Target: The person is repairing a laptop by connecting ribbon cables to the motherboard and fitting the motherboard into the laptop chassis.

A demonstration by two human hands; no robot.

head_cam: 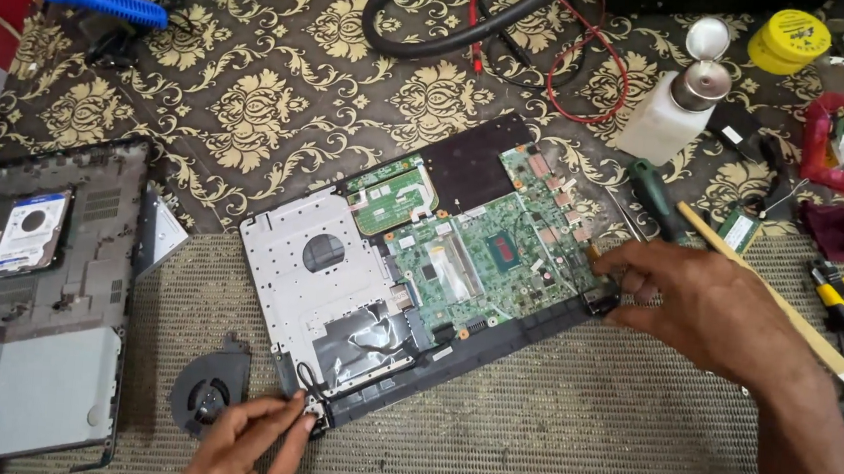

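My left hand (pixel 245 444) pinches the opened laptop (pixel 418 287) at its near-left corner; my right hand (pixel 698 299) grips its right hinge corner. It lies mid-table, long axis slanting up-right. The red tray (pixel 818 148) holds small boards.

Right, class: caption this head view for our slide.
Left hand and right hand grip opposite corners of an opened laptop, fan alongside.

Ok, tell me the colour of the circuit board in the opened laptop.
Green: the circuit board shows best in the head view.
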